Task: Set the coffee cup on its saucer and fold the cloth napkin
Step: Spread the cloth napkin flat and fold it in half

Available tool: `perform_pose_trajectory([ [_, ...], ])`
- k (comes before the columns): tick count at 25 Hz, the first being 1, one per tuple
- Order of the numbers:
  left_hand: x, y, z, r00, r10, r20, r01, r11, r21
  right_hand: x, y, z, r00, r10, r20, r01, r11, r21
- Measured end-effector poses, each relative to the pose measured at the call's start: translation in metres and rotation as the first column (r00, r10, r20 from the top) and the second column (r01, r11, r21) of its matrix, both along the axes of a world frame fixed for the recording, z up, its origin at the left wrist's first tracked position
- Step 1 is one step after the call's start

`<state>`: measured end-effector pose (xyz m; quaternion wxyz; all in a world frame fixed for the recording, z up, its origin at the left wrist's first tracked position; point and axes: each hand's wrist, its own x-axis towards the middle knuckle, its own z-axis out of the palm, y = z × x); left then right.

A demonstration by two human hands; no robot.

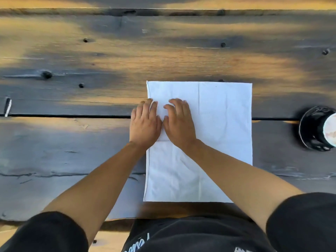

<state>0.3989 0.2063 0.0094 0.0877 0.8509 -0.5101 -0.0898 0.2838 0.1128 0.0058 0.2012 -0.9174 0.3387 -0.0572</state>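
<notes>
A white cloth napkin (pixel 223 124) lies flat on the dark wooden table (pixel 72 142), as a tall rectangle with a vertical crease near its middle. My left hand (pixel 144 124) presses flat on the napkin's left edge, fingers straight. My right hand (pixel 179 122) lies flat on the cloth beside it, thumbs almost touching. At the right edge of the view a black cup (pixel 325 130) with a pale inside stands on a black saucer (pixel 305 131); both are cut off by the frame.
The table is made of wide dark planks with knots and a gap (pixel 63 116) running left to right. A small black-and-white object (pixel 7 106) lies at the far left edge. The table's near edge is by my torso.
</notes>
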Motion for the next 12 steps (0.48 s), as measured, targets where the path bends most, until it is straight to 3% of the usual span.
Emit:
perform_pose_trajectory([
  [5,0.026,-0.014,-0.023,0.988,-0.142,-0.055,0.143,0.99,0.017,0.036,-0.012,-0.019,0.994,0.052,-0.097,-0.051,0.999,0.006],
  [12,0.026,-0.011,-0.03,0.989,-0.146,-0.034,0.147,0.988,0.037,-0.008,-0.037,-0.021,0.986,0.067,-0.153,-0.074,0.996,-0.04],
])
